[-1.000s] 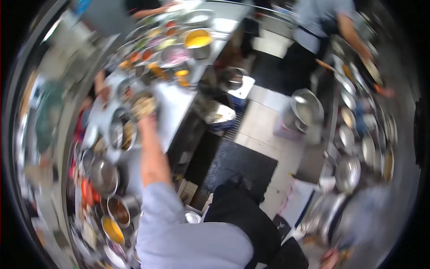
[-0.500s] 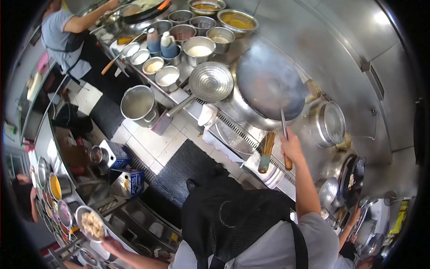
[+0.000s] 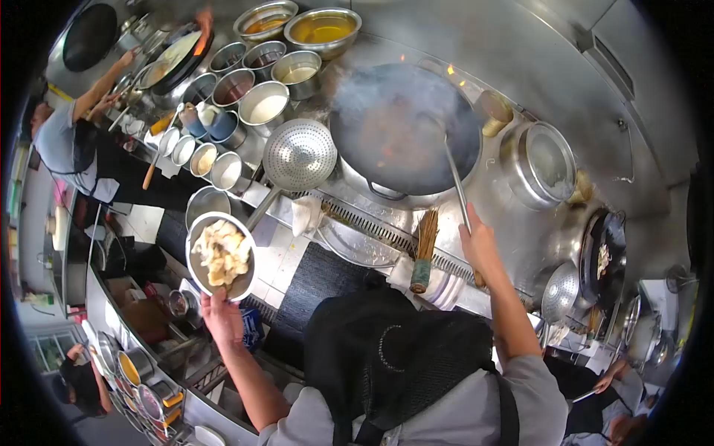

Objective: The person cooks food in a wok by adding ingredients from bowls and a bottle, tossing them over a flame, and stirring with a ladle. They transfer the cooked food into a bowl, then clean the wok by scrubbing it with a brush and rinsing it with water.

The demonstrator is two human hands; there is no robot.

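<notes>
My left hand point(image 3: 222, 316) grips the edge of a metal bowl point(image 3: 197, 273), which holds pale, chunky pieces of food point(image 3: 223, 253). It is lifted over the floor, left of the stove. My right hand point(image 3: 478, 241) is closed around a long-handled ladle point(image 3: 456, 177), its head down in a large black wok point(image 3: 401, 178). Smoke veils the wok's inside and hides the ladle's head; a few small flames show at its far rim. A perforated strainer point(image 3: 300, 156) rests left of the wok. Nearer my right hand lies a bamboo brush point(image 3: 424, 253) with a green-wrapped handle.
Metal pots of sauces and powders point(image 3: 264, 104) crowd the counter left of the wok, with a basin of yellow oil point(image 3: 322, 30) behind. Stacked metal basins point(image 3: 539, 163) stand to the right. Co-workers point(image 3: 67, 141) are at the far left and lower right. A black mat point(image 3: 312, 279) covers the floor.
My left hand has brought the bowl of food from the side counter at lower left up toward the stove. The view has turned; smoke has thickened and flames now show at the wok.
</notes>
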